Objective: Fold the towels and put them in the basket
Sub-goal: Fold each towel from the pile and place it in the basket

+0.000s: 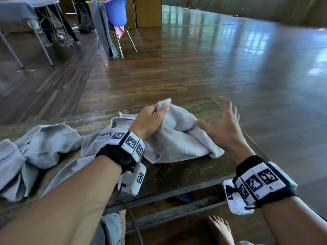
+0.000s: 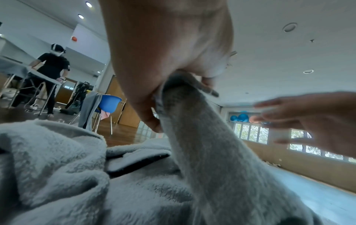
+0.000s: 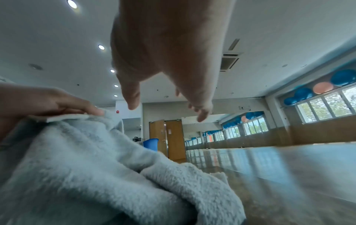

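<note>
A pale grey fluffy towel [image 1: 178, 138] lies crumpled on the wooden table [image 1: 185, 172]. My left hand [image 1: 150, 119] pinches one corner of it and holds that corner lifted; the left wrist view shows the towel [image 2: 212, 159] hanging taut from the fingers. My right hand [image 1: 223, 124] hovers just right of the towel with fingers spread, holding nothing; its thumb is near the cloth, and the right wrist view shows the towel [image 3: 96, 167] below the spread fingers [image 3: 133, 97]. Other grey towels [image 1: 35, 152] lie bunched on the table's left. A blue basket [image 1: 115, 11] sits on a far chair.
The table's right edge [image 1: 254, 137] runs close to my right wrist. Beyond is open wooden floor. A grey cloth [image 1: 102, 29] drapes over the chair with the basket. A cloth-covered table [image 1: 17, 9] stands at the back left, a person [image 2: 52, 73] beside it.
</note>
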Tool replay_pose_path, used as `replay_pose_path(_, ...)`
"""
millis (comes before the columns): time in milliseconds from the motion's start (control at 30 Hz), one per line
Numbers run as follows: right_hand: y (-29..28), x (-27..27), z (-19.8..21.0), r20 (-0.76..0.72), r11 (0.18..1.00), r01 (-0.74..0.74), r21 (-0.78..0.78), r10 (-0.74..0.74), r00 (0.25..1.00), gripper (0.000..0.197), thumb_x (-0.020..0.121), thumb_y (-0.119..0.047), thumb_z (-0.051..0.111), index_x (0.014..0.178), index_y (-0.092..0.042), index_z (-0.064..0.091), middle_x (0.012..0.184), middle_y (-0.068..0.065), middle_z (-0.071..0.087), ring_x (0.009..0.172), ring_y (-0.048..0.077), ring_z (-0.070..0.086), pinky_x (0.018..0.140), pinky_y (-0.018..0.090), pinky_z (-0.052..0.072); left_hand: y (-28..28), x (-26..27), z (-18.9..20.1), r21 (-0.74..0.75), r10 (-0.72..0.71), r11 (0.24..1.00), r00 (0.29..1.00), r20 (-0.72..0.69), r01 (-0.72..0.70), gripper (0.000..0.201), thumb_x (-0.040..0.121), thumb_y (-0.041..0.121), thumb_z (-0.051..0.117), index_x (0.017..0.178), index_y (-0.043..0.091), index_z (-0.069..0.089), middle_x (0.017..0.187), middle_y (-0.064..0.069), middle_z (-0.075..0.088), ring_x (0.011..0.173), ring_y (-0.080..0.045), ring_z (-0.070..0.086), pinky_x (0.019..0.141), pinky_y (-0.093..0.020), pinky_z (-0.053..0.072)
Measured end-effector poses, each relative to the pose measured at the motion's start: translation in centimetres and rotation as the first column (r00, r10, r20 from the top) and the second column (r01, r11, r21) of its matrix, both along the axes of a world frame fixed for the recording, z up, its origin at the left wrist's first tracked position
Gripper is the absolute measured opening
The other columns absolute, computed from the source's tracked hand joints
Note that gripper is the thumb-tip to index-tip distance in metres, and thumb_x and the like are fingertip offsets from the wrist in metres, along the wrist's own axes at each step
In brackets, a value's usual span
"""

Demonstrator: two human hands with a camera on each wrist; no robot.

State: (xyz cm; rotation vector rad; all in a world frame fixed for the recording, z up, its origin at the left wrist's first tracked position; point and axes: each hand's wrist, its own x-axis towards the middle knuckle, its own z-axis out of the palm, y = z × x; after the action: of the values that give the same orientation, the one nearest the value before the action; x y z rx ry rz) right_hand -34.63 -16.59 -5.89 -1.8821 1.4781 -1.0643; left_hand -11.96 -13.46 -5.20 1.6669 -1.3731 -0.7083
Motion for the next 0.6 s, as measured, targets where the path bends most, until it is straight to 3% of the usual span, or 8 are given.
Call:
replay_pose_path(100,0.9,1.1,0.4,-0.067,0.975,-0.207,-0.074,0.203,0.977,0.072,0.088,-0.028,0.073,0.151,-0.033,0.039,0.153,-0.009,0.04,0.139,0.015,0.029,0.105,0.032,0.026,0.2,-0.8,0.3,0.035,-0.167,0.985,0.985,-0.031,0.168,0.023,0.095,0.03,0.053,0.099,0.016,0.07,0.071,0.01,0.065,0.064,-0.006,0.059,0.063,-0.022,0.048)
replay_pose_path(200,1.3,2.1,-0.1,-0.127,0.936,-0.352,-0.014,0.347,0.929,0.067,0.093,-0.02,0.068,0.152,-0.037,0.039,0.152,-0.011,0.043,0.139,0.015,0.031,0.107,0.03,0.026,0.4,-1.8,0.6,0.086,-0.275,0.954,0.953,-0.125,0.286,0.039,0.097,0.02,0.044,0.064,0.014,0.062,0.065,-0.008,0.062,0.066,-0.021,0.055,0.07,-0.034,0.044)
replay_pose_path(233,1.4,2.3,-0.2,-0.129,0.931,-0.366,0.002,0.363,0.923,0.066,0.094,-0.018,0.066,0.151,-0.04,0.04,0.15,-0.012,0.044,0.136,0.014,0.031,0.107,0.029,0.026,0.5,-1.9,0.6,0.088,-0.288,0.95,0.951,-0.114,0.298,0.045,0.098,0.019,0.041,0.057,0.018,0.06,0.064,-0.008,0.062,0.067,-0.02,0.055,0.075,-0.037,0.044)
replay_pose_path(333,1.5,2.7,-0.4,-0.14,0.962,-0.27,-0.047,0.261,0.955,0.051,0.094,-0.023,0.066,0.139,-0.041,0.051,0.131,-0.011,0.047,0.121,0.01,0.035,0.101,0.029,0.031,0.3,-1.3,0.4,0.064,-0.235,0.969,0.969,-0.078,0.24,0.039,0.1,0.02,0.039,0.067,0.019,0.06,0.077,0.001,0.06,0.079,-0.014,0.052,0.086,-0.038,0.041)
replay_pose_path(433,1.1,2.5,-0.1,-0.016,0.993,-0.091,-0.073,0.09,0.996,0.024,0.09,-0.039,0.07,0.11,-0.03,0.062,0.111,-0.008,0.054,0.102,0.009,0.052,0.086,0.03,0.045,0.4,-0.8,0.3,0.104,-0.187,0.974,0.975,-0.121,0.2,0.036,0.098,0.026,0.043,0.068,0.017,0.06,0.066,0.0,0.054,0.065,-0.014,0.049,0.07,-0.037,0.038)
replay_pose_path(500,1.0,2.3,0.0,0.075,0.989,-0.15,-0.013,0.151,0.986,0.026,0.088,-0.047,0.073,0.098,-0.025,0.063,0.095,-0.009,0.064,0.083,0.005,0.059,0.075,0.025,0.049,1.0,-1.5,0.6,0.176,-0.199,0.948,0.927,-0.319,0.264,0.039,0.099,0.03,0.042,0.069,0.014,0.061,0.065,-0.004,0.058,0.058,-0.015,0.052,0.06,-0.031,0.04)
replay_pose_path(533,1.1,2.4,0.0,0.088,0.978,-0.207,0.031,0.204,0.975,0.031,0.086,-0.051,0.074,0.099,-0.024,0.064,0.092,-0.009,0.065,0.079,0.003,0.061,0.072,0.022,0.05,1.2,-1.9,0.7,0.2,-0.221,0.925,0.885,-0.41,0.323,0.04,0.101,0.032,0.039,0.074,0.012,0.062,0.07,-0.007,0.061,0.063,-0.017,0.056,0.062,-0.03,0.044)
replay_pose_path(600,1.6,2.8,-0.4,0.102,0.953,-0.279,0.121,0.267,0.958,0.044,0.082,-0.06,0.074,0.106,-0.025,0.061,0.095,-0.011,0.066,0.08,0.001,0.065,0.066,0.014,0.049,1.6,-2.9,0.8,0.218,-0.283,0.874,0.819,-0.499,0.434,0.043,0.1,0.036,0.033,0.089,0.007,0.063,0.088,-0.015,0.064,0.082,-0.025,0.06,0.078,-0.038,0.05)
